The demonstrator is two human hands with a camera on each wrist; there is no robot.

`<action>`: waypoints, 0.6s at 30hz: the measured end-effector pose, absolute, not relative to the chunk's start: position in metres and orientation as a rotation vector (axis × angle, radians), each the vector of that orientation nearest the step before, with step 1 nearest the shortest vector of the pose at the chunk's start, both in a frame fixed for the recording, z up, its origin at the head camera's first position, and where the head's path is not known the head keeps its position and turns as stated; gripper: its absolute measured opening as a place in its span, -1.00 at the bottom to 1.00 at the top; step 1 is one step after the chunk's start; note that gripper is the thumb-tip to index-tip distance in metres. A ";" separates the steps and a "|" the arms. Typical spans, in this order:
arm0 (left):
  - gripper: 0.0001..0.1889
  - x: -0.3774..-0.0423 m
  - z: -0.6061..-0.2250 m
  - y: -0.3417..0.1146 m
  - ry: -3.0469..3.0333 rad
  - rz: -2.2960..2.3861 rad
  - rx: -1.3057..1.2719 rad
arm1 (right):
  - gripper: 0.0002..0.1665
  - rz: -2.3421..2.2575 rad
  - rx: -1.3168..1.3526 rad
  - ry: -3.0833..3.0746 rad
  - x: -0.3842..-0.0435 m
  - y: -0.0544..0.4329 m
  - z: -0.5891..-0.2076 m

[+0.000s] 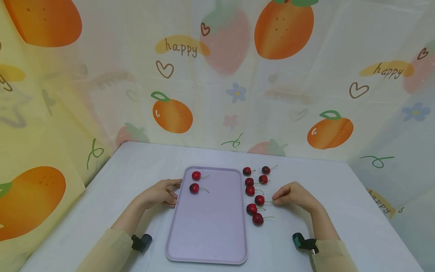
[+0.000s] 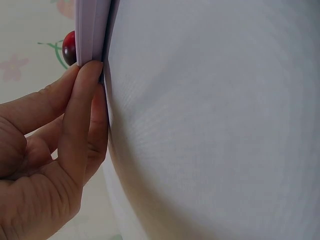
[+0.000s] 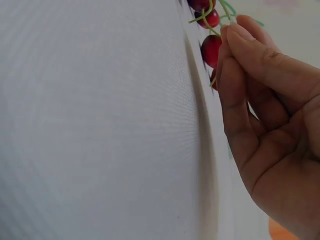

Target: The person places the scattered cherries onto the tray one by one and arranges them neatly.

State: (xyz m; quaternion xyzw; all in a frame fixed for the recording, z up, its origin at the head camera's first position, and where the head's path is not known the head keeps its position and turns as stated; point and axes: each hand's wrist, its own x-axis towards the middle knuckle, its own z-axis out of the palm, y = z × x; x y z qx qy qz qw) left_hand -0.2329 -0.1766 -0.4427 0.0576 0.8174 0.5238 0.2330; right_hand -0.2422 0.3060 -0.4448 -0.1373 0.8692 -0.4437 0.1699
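A lilac rectangular tray (image 1: pixel 207 234) lies on the white table, with two dark red cherries near its far left corner: one cherry (image 1: pixel 196 175) behind the other cherry (image 1: pixel 194 188). My left hand (image 1: pixel 161 194) holds the tray's left rim between its fingertips; in the left wrist view, the fingers (image 2: pixel 89 82) touch the rim beside a partly hidden cherry (image 2: pixel 70 47). Right of the tray, my right hand (image 1: pixel 295 196) pinches the green stem of a cherry (image 1: pixel 259 200) between thumb and forefinger. That cherry seems to rest on the table among several others.
Several more stemmed cherries lie close together along the tray's right side, from a far cherry (image 1: pixel 266 170) to a near cherry (image 1: pixel 258 219). Behind the table (image 1: pixel 153 158) hangs a fruit-patterned cloth (image 1: pixel 210 94). Each wrist wears a small dark camera (image 1: pixel 141 243).
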 end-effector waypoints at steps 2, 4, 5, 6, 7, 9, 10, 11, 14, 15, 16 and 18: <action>-0.15 -0.233 -0.443 -0.177 2.248 1.436 0.158 | -0.73 -1.271 -0.377 2.469 -0.242 0.306 -0.444; -0.15 -0.233 -0.443 -0.176 2.251 1.433 0.160 | -0.73 -1.277 -0.369 2.469 -0.242 0.306 -0.444; -0.15 -0.233 -0.443 -0.176 2.252 1.433 0.161 | -0.74 -1.279 -0.368 2.469 -0.242 0.306 -0.444; -0.15 -0.233 -0.443 -0.176 2.251 1.435 0.161 | -0.74 -1.281 -0.368 2.469 -0.242 0.306 -0.444; -0.15 -0.233 -0.443 -0.176 2.251 1.435 0.160 | -0.74 -1.282 -0.368 2.470 -0.243 0.306 -0.444; -0.16 -0.233 -0.443 -0.177 2.251 1.434 0.163 | -0.74 -1.290 -0.368 2.467 -0.243 0.306 -0.443; -0.16 -0.233 -0.443 -0.177 2.250 1.435 0.163 | -0.74 -1.292 -0.371 2.467 -0.243 0.306 -0.443; -0.15 -0.233 -0.443 -0.177 2.249 1.435 0.163 | -0.74 -1.296 -0.371 2.465 -0.244 0.306 -0.443; -0.15 -0.234 -0.443 -0.177 2.246 1.437 0.163 | -0.75 -1.304 -0.375 2.463 -0.244 0.304 -0.441; -0.15 -0.234 -0.443 -0.177 2.245 1.438 0.163 | -0.75 -1.305 -0.377 2.463 -0.244 0.304 -0.440; -0.15 -0.234 -0.443 -0.177 2.244 1.440 0.162 | -0.75 -1.306 -0.379 2.463 -0.243 0.303 -0.439; -0.15 -0.234 -0.443 -0.177 2.241 1.443 0.162 | -0.75 -1.314 -0.375 2.464 -0.243 0.301 -0.437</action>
